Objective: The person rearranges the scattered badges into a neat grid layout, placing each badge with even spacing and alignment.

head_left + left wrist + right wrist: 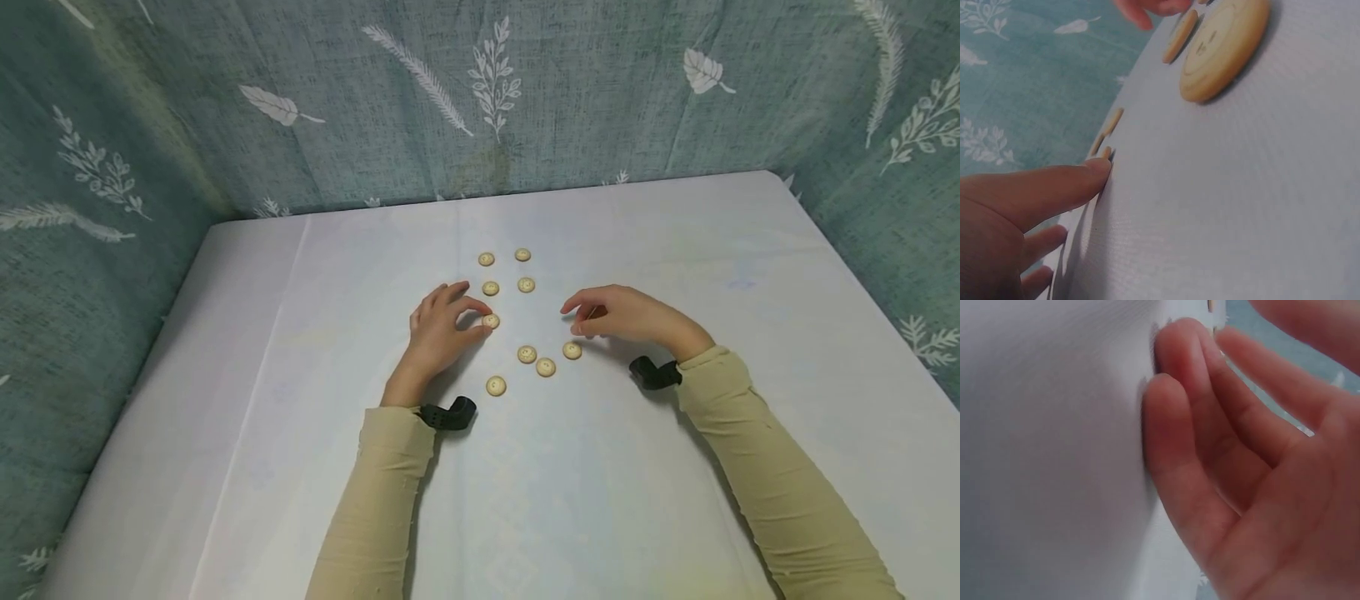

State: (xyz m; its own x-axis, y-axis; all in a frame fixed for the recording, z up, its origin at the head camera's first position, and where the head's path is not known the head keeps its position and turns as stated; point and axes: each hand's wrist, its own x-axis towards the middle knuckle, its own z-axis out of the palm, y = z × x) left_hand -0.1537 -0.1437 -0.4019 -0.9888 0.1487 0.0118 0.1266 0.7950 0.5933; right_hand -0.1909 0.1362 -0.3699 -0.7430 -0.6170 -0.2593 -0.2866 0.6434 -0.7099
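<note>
My left hand [438, 333] is over the white table, its thumb and index finger pinching a round, pale tan button [491, 321] by its edges. In the left wrist view the thumb [1079, 184] covers most of that button. Just beyond it on the table lies another button [491, 288]. My right hand [626, 315] hovers low to the right, fingers loosely bent with nothing held between them. Just below its thumb sits a button [572, 350]. From the right wrist, the bent fingers [1169, 425] show close against the white cloth.
Farther back lie a button [487, 259], a second button [522, 255] and a third button [527, 285]. Toward the front are one button [527, 354], one overlapping its side [546, 367], and one near the left wrist [496, 386]. A green leaf-patterned curtain [585, 100] surrounds the white table [637, 500].
</note>
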